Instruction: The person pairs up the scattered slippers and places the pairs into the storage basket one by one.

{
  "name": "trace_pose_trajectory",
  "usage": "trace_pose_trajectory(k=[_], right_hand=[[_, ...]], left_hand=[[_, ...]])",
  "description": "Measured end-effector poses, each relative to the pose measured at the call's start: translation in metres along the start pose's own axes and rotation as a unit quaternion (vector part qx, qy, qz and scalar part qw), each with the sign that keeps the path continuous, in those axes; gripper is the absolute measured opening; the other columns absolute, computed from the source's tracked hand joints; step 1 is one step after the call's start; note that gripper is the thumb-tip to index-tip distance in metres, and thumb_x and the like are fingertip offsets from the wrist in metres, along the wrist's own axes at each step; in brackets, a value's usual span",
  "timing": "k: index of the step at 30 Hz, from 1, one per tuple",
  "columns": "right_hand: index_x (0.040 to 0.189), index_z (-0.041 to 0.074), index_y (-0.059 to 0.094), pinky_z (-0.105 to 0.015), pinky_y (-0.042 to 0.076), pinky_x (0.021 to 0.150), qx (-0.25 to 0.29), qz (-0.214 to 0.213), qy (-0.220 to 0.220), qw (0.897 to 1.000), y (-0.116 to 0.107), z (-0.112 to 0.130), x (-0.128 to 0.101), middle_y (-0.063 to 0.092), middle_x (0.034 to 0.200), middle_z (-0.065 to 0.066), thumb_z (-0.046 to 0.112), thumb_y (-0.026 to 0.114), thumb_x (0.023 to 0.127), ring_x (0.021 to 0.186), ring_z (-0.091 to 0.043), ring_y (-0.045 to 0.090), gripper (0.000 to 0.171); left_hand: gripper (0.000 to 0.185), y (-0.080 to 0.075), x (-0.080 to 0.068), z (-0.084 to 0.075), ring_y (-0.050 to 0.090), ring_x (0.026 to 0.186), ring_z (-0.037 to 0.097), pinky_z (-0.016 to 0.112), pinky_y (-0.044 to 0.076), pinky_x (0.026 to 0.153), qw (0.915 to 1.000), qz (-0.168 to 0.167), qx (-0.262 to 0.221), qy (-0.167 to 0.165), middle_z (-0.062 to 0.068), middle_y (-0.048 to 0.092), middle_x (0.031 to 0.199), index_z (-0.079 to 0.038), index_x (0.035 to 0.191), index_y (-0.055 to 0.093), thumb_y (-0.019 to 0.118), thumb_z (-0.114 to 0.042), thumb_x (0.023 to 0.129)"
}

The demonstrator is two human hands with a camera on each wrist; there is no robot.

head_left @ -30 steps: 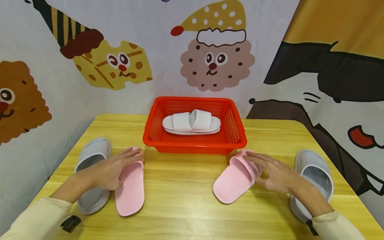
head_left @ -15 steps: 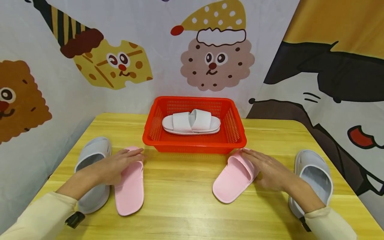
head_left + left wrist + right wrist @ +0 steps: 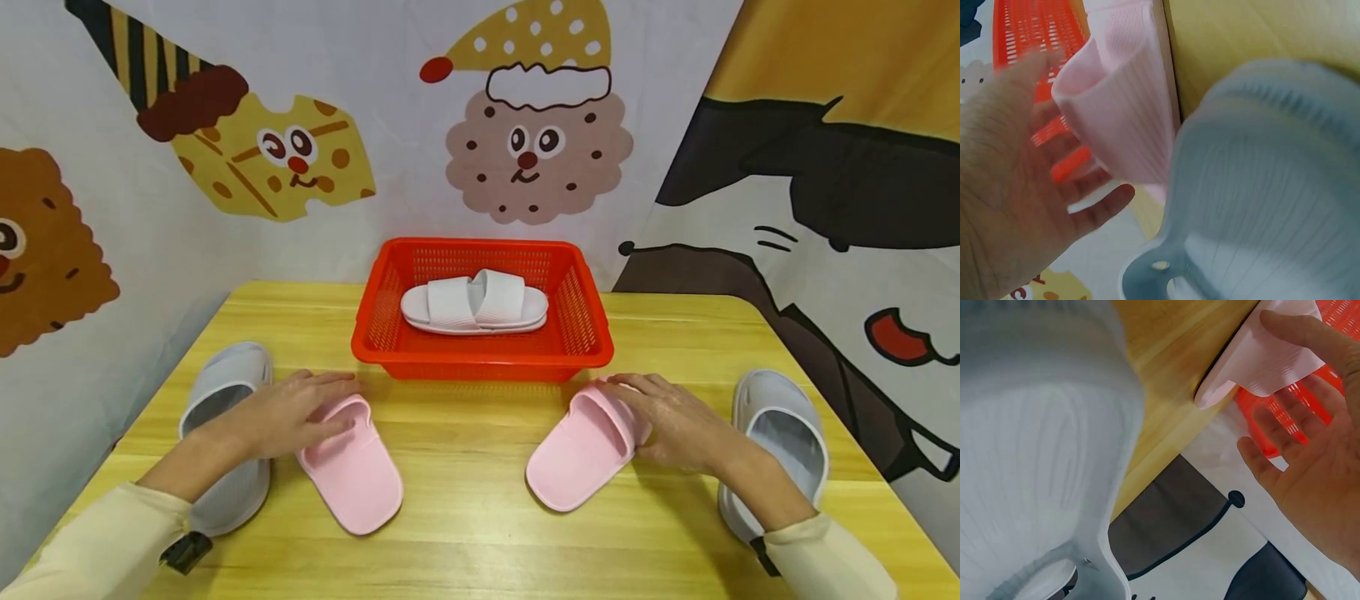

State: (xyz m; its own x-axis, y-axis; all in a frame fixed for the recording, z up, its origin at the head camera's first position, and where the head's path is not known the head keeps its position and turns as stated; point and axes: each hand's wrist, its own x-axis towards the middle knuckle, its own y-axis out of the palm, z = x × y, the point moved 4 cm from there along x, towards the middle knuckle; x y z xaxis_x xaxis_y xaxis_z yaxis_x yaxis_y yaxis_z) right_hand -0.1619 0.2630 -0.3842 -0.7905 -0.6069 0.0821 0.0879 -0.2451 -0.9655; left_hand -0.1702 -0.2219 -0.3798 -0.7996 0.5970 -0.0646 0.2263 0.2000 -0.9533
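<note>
Two pink slippers lie on the wooden table, turned so their heel ends point inward. Over the toe end of the left pink slipper (image 3: 358,479) is my left hand (image 3: 288,417), thumb stretched across the strap and fingers extended ahead. The left wrist view shows that hand (image 3: 1029,187) with spread fingers beside the pink strap (image 3: 1122,106). My right hand (image 3: 671,425) lies over the strap and toe of the right pink slipper (image 3: 573,467). In the right wrist view, its thumb reaches along the slipper (image 3: 1272,353) while the other fingers are spread and loosely bent.
A red plastic basket (image 3: 480,367) holding a pair of white slippers (image 3: 472,304) stands at the back. Grey clogs flank the hands, one at the left (image 3: 232,492) and one at the right (image 3: 787,442). A cartoon-printed cloth (image 3: 412,167) hangs behind the table (image 3: 480,533).
The left pink slipper has turned, its heel end swinging to the right, and my left thumb has come across its strap. My right hand and its slipper have barely moved.
</note>
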Motion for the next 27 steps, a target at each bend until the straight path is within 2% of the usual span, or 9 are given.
trace_pose_trajectory(k=[2, 4, 6, 9, 12, 17, 22, 27], right_hand=[[0.142, 0.011, 0.057, -0.064, 0.047, 0.094, 0.001, 0.002, 0.001, 1.000, 0.000, 0.001, 0.001, 0.058, 0.137, -0.009, 0.023, 0.100, 0.059, 0.123, -0.035, 0.054, 0.094], [0.142, 0.011, 0.057, -0.064, 0.047, 0.094, 0.000, 0.003, -0.001, 1.000, -0.001, 0.001, 0.002, 0.058, 0.136, -0.010, 0.023, 0.099, 0.060, 0.122, -0.036, 0.054, 0.093], [0.141, 0.012, 0.058, -0.064, 0.047, 0.094, 0.001, 0.005, -0.005, 1.000, -0.002, 0.002, 0.004, 0.058, 0.135, -0.010, 0.020, 0.098, 0.060, 0.122, -0.036, 0.054, 0.091], [0.140, 0.012, 0.058, -0.065, 0.047, 0.094, -0.003, 0.010, -0.013, 1.000, -0.003, 0.002, 0.005, 0.057, 0.135, -0.010, 0.018, 0.097, 0.059, 0.123, -0.037, 0.052, 0.090], [0.141, 0.011, 0.057, -0.064, 0.046, 0.095, -0.001, 0.012, -0.024, 1.000, -0.003, 0.003, 0.007, 0.057, 0.138, -0.009, 0.019, 0.097, 0.059, 0.126, -0.037, 0.051, 0.091], [0.141, 0.011, 0.057, -0.063, 0.049, 0.092, 0.002, 0.016, -0.027, 1.000, -0.003, 0.003, 0.011, 0.058, 0.138, -0.007, 0.022, 0.097, 0.059, 0.124, -0.035, 0.054, 0.092], [0.144, 0.014, 0.056, -0.064, 0.048, 0.092, -0.011, 0.041, -0.009, 0.999, -0.004, 0.004, 0.013, 0.056, 0.139, -0.006, 0.030, 0.098, 0.059, 0.123, -0.035, 0.054, 0.097], [0.139, 0.015, 0.058, -0.064, 0.048, 0.092, -0.011, 0.047, -0.013, 0.999, -0.005, 0.004, 0.014, 0.057, 0.132, -0.005, 0.039, 0.098, 0.058, 0.119, -0.032, 0.053, 0.093]], left_hand=[[0.085, -0.001, -0.004, -0.001, 0.042, 0.135, 0.046, 0.069, 0.039, 0.100, 0.9995, 0.028, -0.015, -0.003, 0.015, 0.045, 0.154, -0.015, 0.149, 0.053, 0.074, -0.064, 0.082], [0.105, -0.001, -0.008, -0.001, 0.028, 0.143, 0.047, 0.073, 0.031, 0.103, 0.9971, 0.065, -0.039, -0.008, 0.014, 0.033, 0.161, -0.018, 0.156, 0.043, 0.087, -0.058, 0.070], [0.119, 0.000, -0.011, -0.001, 0.016, 0.147, 0.050, 0.074, 0.025, 0.106, 0.9942, 0.092, -0.057, -0.006, 0.015, 0.022, 0.165, -0.019, 0.160, 0.035, 0.097, -0.039, 0.061], [0.124, 0.002, -0.013, -0.002, 0.012, 0.147, 0.053, 0.071, 0.022, 0.109, 0.9944, 0.091, -0.051, 0.017, 0.019, 0.019, 0.166, -0.015, 0.160, 0.032, 0.095, -0.007, 0.054], [0.108, 0.003, -0.012, -0.003, 0.019, 0.143, 0.056, 0.067, 0.024, 0.110, 0.9967, 0.060, -0.016, 0.051, 0.024, 0.027, 0.161, -0.009, 0.156, 0.038, 0.088, 0.002, 0.061], [0.088, 0.006, -0.009, -0.002, 0.031, 0.141, 0.051, 0.064, 0.031, 0.109, 0.9971, 0.041, 0.011, 0.063, 0.025, 0.037, 0.156, -0.009, 0.151, 0.045, 0.086, -0.006, 0.073], [0.088, 0.005, -0.004, -0.004, 0.039, 0.137, 0.046, 0.063, 0.037, 0.105, 0.9965, 0.037, 0.021, 0.072, 0.026, 0.042, 0.150, -0.007, 0.148, 0.047, 0.089, -0.012, 0.071], [0.090, 0.005, -0.003, -0.005, 0.038, 0.136, 0.051, 0.064, 0.034, 0.107, 0.9954, 0.033, 0.036, 0.082, 0.026, 0.044, 0.148, -0.004, 0.146, 0.049, 0.091, -0.014, 0.067]])
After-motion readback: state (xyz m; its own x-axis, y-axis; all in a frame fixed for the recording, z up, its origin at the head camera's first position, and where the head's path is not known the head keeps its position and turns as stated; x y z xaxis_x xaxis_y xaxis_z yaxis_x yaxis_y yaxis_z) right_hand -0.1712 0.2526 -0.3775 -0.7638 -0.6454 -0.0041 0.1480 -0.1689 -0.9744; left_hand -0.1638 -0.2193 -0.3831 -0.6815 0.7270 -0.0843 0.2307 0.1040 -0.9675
